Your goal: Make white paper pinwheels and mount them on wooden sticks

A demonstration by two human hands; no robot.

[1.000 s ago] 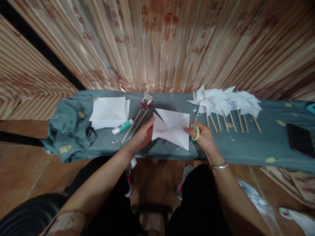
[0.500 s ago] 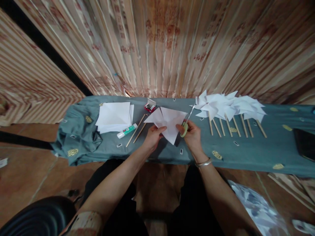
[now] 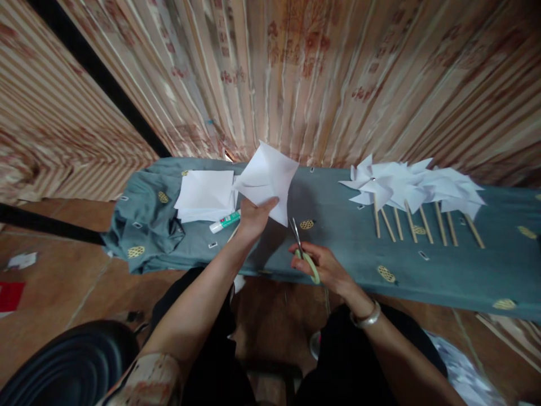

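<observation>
Pinched in my left hand is a square sheet of white paper, raised above the cloth, with a slit running in from its left side. My right hand is closed around the green handles of a pair of scissors. The blades point up and away, close to the paper's lower corner; whether they touch it I cannot tell. Left of the held sheet lies a stack of white paper. A glue stick rests by the stack, partly behind my left hand.
Several white paper pinwheels on wooden sticks lie in an overlapping row at the right. A grey-green patterned cloth covers the narrow table. Behind it hangs a pleated curtain. A black round stool stands at lower left.
My left hand has lifted and turned the paper up and to the left. My right hand has let go of the paper and moved down toward me, swinging the scissors into a working grip.
</observation>
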